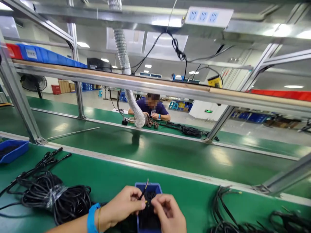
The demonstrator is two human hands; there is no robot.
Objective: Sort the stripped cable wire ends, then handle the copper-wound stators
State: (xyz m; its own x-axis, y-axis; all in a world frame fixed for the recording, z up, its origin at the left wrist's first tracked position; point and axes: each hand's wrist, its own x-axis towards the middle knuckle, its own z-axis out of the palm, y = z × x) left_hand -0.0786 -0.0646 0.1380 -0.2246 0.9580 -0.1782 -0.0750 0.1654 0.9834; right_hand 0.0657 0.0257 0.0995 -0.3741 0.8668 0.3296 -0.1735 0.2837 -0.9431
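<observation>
My left hand (126,202) pinches a black cable (143,191) between thumb and fingers. Thin coloured wires stick out of the cable's upper end, and a small yellow tip shows by my thumb. Just to the right, my right hand (170,212) has thumb and forefinger pressed together; whatever is between them is too small to make out. Both hands are above a blue bin (138,223) of small black parts, partly hidden by my fingers. Left of my wrist lies a coiled bundle of black cable (52,197), bound with clear wrap.
More black cables (222,210) lie at the right. A blue tray (14,152) stands at the far left. Behind the bench edge runs a green belt (165,149) under a metal frame. A flexible duct (131,100) hangs down. Across from me a person (154,108) sits working.
</observation>
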